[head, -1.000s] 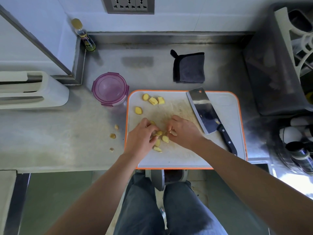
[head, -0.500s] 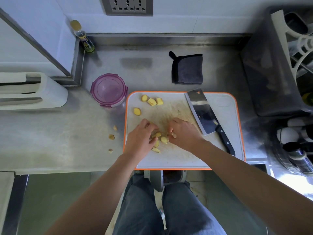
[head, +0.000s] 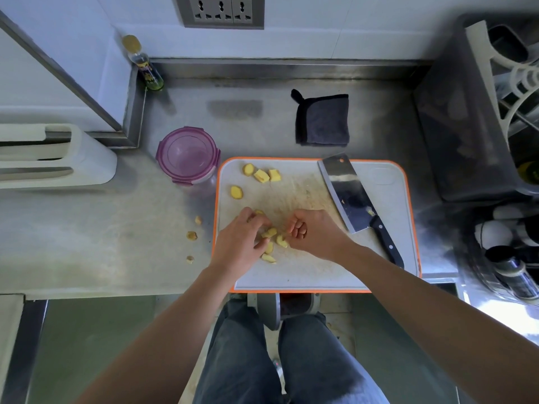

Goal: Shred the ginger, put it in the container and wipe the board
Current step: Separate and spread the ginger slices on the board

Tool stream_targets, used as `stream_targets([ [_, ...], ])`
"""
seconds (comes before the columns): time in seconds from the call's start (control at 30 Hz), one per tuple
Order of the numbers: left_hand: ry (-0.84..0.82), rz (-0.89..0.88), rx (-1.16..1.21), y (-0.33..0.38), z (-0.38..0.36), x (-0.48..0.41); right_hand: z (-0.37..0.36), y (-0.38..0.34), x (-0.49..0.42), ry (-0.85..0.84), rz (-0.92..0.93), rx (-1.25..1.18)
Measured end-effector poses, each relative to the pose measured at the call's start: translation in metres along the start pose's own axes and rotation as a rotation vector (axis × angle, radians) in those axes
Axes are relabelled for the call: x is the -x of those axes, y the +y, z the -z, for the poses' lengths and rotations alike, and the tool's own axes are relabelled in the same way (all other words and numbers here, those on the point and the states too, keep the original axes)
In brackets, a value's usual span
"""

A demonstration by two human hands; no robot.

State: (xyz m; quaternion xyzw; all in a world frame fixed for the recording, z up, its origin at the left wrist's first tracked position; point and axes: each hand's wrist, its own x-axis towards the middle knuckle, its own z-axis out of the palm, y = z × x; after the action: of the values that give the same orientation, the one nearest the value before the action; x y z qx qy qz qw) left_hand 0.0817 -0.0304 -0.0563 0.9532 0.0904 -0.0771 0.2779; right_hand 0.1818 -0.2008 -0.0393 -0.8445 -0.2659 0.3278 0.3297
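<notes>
Steel counter (head: 102, 228) carries the orange-rimmed board (head: 379, 182). At the board's middle my left hand (head: 237, 243) pinches ginger pieces (head: 269, 232). My right hand (head: 316, 234) is curled beside it, and I cannot tell whether it holds any. The lidded purple container (head: 188, 154) sits just beside the board's far left corner. The cleaver (head: 350, 193) lies on the board's right side. The bottle (head: 144, 65) beyond the board has an unreadable label.

No writing can be read; the printed label on the small bottle (head: 145, 70) is too blurred
</notes>
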Motion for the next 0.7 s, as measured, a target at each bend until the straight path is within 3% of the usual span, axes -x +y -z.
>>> stream_targets([
  [0.4,-0.004,0.005,0.016,-0.001,-0.002,-0.001,-0.020,0.001,0.007,0.112,0.017,0.198],
  [0.7,-0.006,0.006,0.006,-0.001,-0.002,-0.001,-0.020,-0.004,0.001,0.056,0.017,0.351],
])
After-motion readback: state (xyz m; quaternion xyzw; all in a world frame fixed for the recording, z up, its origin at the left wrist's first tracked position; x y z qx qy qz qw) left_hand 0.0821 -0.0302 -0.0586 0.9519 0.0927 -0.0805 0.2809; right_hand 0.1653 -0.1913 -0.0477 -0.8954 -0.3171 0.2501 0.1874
